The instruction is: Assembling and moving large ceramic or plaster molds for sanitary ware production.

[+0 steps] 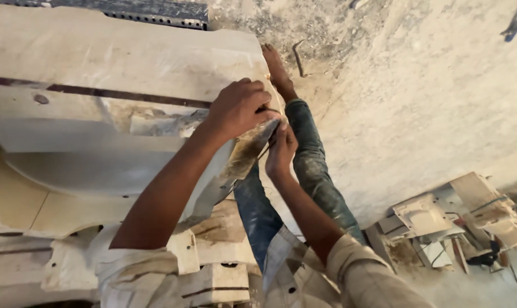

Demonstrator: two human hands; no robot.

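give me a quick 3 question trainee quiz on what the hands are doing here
1. True or false: both bare hands are at the corner edge of the large dusty white moulded panel.
2. Which hand grips that edge from above? A left B right
3. What lies on the dusty floor at lower right?

Key
1. True: left hand and right hand meet at the panel.
2. A
3. A heap of white moulded pieces on the floor.

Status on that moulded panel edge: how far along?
Done: little to see; the dusty white moulded panel shows bare patches and a dark strip. In hand: left hand presses the panel edge, right hand grips a brownish strip at that edge. Left: the strip seems partly attached; how much remains is unclear.
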